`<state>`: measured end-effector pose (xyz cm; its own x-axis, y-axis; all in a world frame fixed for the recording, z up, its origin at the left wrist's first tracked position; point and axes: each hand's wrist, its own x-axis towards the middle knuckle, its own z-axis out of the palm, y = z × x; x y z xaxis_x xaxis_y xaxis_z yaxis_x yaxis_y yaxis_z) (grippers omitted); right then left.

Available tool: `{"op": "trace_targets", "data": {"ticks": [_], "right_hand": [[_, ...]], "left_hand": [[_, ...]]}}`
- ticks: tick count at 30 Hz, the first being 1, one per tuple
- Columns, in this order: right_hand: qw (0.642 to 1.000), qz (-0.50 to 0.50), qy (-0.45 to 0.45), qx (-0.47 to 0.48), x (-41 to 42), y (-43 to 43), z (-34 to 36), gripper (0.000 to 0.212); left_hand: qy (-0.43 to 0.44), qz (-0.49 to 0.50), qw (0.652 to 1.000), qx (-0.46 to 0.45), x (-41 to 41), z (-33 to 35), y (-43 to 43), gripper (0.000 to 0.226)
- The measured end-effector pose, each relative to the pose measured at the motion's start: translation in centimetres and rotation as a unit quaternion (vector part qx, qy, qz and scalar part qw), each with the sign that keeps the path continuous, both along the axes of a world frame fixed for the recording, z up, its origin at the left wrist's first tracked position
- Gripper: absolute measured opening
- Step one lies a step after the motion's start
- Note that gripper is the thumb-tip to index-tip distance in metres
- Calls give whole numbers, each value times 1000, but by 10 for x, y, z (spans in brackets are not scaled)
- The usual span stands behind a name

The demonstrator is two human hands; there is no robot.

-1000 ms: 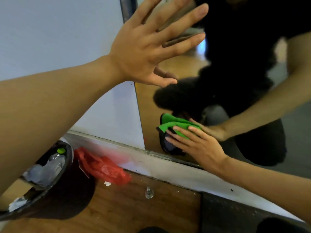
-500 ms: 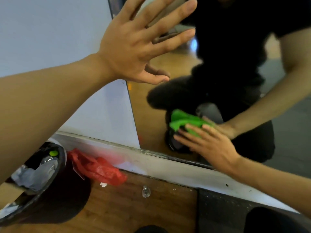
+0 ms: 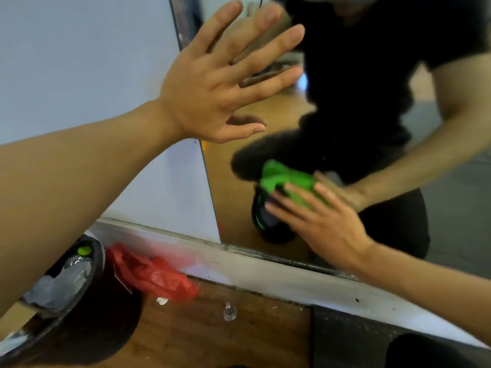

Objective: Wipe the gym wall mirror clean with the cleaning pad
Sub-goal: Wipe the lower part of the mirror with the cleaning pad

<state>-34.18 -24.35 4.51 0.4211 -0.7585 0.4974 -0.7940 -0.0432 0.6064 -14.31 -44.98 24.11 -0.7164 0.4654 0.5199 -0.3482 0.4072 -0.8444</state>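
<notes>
The wall mirror (image 3: 233, 192) fills the right half of the view, its left edge running down beside a pale wall. My left hand (image 3: 215, 83) lies flat against the glass near that edge, fingers spread and straight. Low on the mirror, my right hand (image 3: 318, 221) presses a bright green cleaning pad (image 3: 289, 181) against the glass with straight fingers. The pad sticks out above and left of my fingertips. A person in black clothes shows as a reflection behind both hands.
A white baseboard (image 3: 265, 274) runs under the mirror. On the wooden floor lie a red plastic bag (image 3: 156, 274) and a small clear object (image 3: 229, 312). A black bin (image 3: 69, 288) with rubbish stands at the lower left. A dark mat (image 3: 345, 338) covers the floor at lower right.
My right hand has slid the green pad to the right along the lower glass. My left hand stays flat on the mirror.
</notes>
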Motion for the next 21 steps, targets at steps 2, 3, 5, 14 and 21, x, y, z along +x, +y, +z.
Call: {"op": "trace_targets", "data": {"ticks": [2,3,5,14,21], "right_hand": [[993,-13,-68,-97,9,-8,54,75],[988,-32,-81,-125,10,-11,66,72],[984,-60,-81,-146,20,-14,64,71],[994,-37,-30,-94,4,6,69,71],[992,-63,-39,-107,-8,12,32,79]], "left_hand": [[-6,0,1000,2,1,-1,-2,71],[-11,2,1000,1,1,-1,-3,69],[-14,5,1000,0,3,0,-5,66],[-7,7,999,41,5,1,-1,65],[-12,24,998,48,8,2,1,64]]}}
